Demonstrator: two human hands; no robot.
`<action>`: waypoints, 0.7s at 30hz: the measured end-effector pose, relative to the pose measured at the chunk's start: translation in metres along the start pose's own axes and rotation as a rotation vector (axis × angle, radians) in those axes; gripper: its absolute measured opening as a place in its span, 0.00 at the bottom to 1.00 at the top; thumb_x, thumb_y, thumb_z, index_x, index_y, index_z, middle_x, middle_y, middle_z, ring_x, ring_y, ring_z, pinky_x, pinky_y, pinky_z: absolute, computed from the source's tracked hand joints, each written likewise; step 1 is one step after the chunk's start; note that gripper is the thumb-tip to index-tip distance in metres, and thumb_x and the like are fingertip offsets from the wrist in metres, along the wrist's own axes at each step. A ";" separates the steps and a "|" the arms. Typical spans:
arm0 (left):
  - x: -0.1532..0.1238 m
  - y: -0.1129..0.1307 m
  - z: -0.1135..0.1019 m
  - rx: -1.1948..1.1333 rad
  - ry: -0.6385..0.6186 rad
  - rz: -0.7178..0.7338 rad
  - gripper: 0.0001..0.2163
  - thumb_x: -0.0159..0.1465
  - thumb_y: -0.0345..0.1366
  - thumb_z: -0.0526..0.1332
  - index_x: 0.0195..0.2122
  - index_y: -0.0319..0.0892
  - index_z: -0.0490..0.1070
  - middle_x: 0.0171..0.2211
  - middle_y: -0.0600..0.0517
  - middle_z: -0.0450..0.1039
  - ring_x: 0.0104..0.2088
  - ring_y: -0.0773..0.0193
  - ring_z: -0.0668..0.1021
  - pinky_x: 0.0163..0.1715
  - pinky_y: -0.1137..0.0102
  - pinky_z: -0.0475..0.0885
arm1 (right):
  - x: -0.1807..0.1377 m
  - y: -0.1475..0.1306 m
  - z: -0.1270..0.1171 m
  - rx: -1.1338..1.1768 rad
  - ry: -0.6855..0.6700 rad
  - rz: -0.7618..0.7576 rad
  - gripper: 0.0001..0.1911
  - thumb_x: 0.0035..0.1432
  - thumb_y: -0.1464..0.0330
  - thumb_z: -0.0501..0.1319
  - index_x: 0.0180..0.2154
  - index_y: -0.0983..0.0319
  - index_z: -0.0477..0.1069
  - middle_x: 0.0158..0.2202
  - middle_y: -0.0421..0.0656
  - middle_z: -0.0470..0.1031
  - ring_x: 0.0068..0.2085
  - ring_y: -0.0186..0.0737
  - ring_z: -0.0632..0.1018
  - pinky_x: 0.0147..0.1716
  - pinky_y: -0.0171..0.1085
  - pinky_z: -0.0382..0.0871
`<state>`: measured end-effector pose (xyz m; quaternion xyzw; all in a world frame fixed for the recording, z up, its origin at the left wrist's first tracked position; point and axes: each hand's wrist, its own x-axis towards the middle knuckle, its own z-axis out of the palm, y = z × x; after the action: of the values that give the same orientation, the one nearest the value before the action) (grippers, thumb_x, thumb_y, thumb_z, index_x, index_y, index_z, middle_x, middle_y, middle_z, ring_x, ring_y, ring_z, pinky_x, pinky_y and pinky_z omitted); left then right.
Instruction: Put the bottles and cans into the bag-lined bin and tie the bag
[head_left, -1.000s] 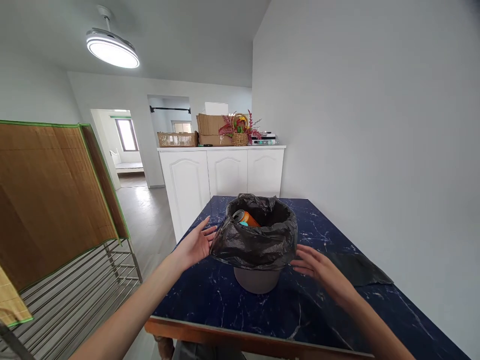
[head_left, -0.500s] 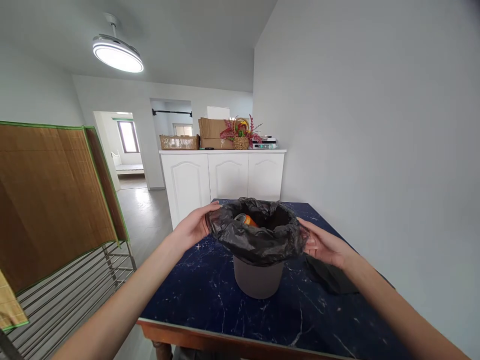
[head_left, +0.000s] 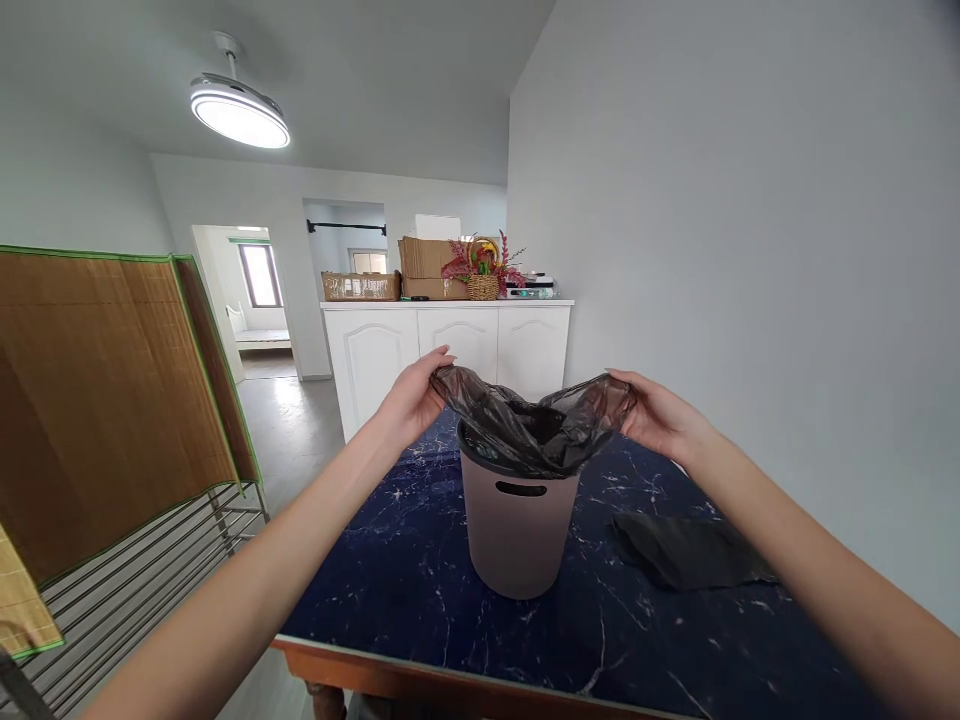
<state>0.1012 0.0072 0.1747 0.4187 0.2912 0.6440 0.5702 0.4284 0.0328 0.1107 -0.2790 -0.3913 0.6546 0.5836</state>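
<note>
A pinkish-grey trash can with a dark rim and a slot handle stands upright on the dark blue marbled table. A thin black garbage bag sits in its mouth, the upper edge pulled above the rim on both sides. My left hand pinches the bag's left edge; my right hand grips its right edge. Both are raised over the rim, stretching the bag between them. What lies inside the bag is hidden by its folds.
A folded black plastic bag lies on the table at right. Beyond stands a white cabinet with cardboard boxes and a flower basket. A metal rack with a bamboo mat is at left.
Both hands have risen, lifting the bag's edge off the outside of the can. The rim and slot handle now show; the orange can seen inside before is hidden.
</note>
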 end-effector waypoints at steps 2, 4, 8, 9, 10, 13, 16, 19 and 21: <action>0.004 -0.001 0.007 -0.018 -0.001 0.030 0.18 0.64 0.20 0.64 0.55 0.34 0.72 0.28 0.55 0.74 0.24 0.69 0.77 0.28 0.73 0.74 | 0.009 -0.002 0.005 0.020 0.006 -0.012 0.08 0.69 0.70 0.62 0.36 0.63 0.77 0.33 0.48 0.86 0.35 0.44 0.87 0.39 0.39 0.84; 0.008 -0.001 0.012 -0.038 -0.001 0.060 0.15 0.64 0.20 0.65 0.52 0.34 0.73 0.28 0.55 0.74 0.24 0.69 0.77 0.28 0.73 0.73 | 0.018 -0.004 0.008 0.047 0.018 -0.028 0.06 0.67 0.71 0.63 0.35 0.62 0.76 0.31 0.47 0.85 0.33 0.45 0.87 0.38 0.39 0.85; 0.017 -0.002 0.020 -0.084 0.020 0.129 0.09 0.65 0.20 0.65 0.44 0.36 0.74 0.28 0.55 0.74 0.25 0.69 0.76 0.28 0.73 0.72 | 0.034 -0.007 0.011 0.105 0.057 -0.058 0.06 0.65 0.75 0.62 0.34 0.60 0.74 0.27 0.44 0.84 0.28 0.42 0.85 0.33 0.37 0.84; 0.019 -0.002 0.021 -0.096 0.029 0.148 0.08 0.65 0.20 0.65 0.43 0.37 0.73 0.28 0.55 0.74 0.25 0.69 0.76 0.28 0.73 0.72 | 0.037 -0.008 0.011 0.117 0.067 -0.064 0.07 0.65 0.75 0.62 0.34 0.60 0.74 0.27 0.44 0.83 0.27 0.41 0.85 0.31 0.37 0.84; 0.021 -0.001 0.023 -0.107 0.038 0.167 0.07 0.65 0.20 0.65 0.41 0.37 0.73 0.27 0.55 0.74 0.25 0.70 0.76 0.27 0.74 0.71 | 0.040 -0.009 0.012 0.129 0.074 -0.071 0.07 0.66 0.75 0.61 0.34 0.60 0.73 0.26 0.43 0.82 0.27 0.41 0.84 0.31 0.36 0.83; 0.027 0.002 0.026 -0.135 0.056 0.215 0.08 0.65 0.20 0.65 0.40 0.39 0.73 0.27 0.56 0.73 0.24 0.70 0.75 0.26 0.74 0.70 | 0.046 -0.013 0.016 0.161 0.087 -0.096 0.09 0.65 0.76 0.60 0.32 0.60 0.72 0.23 0.41 0.80 0.24 0.39 0.82 0.28 0.35 0.82; 0.030 0.007 0.029 -0.153 0.052 0.248 0.09 0.62 0.20 0.67 0.39 0.39 0.73 0.26 0.57 0.73 0.23 0.70 0.75 0.26 0.74 0.69 | 0.049 -0.020 0.022 0.183 0.087 -0.128 0.11 0.66 0.76 0.58 0.31 0.60 0.71 0.21 0.41 0.79 0.22 0.38 0.81 0.27 0.34 0.81; 0.033 0.014 0.033 -0.163 0.041 0.275 0.10 0.60 0.20 0.70 0.38 0.40 0.73 0.25 0.57 0.72 0.23 0.70 0.75 0.25 0.74 0.69 | 0.049 -0.028 0.031 0.187 0.073 -0.158 0.10 0.66 0.75 0.56 0.33 0.61 0.73 0.24 0.45 0.81 0.25 0.40 0.83 0.28 0.35 0.82; 0.034 0.020 0.037 -0.167 0.037 0.288 0.10 0.61 0.20 0.69 0.38 0.40 0.74 0.24 0.58 0.71 0.22 0.70 0.74 0.25 0.74 0.68 | 0.048 -0.034 0.037 0.186 0.060 -0.179 0.10 0.66 0.74 0.57 0.33 0.62 0.74 0.24 0.45 0.81 0.25 0.40 0.83 0.28 0.34 0.82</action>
<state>0.1237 0.0332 0.2163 0.3956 0.1839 0.7486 0.4993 0.4088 0.0739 0.1634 -0.2070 -0.3347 0.6246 0.6746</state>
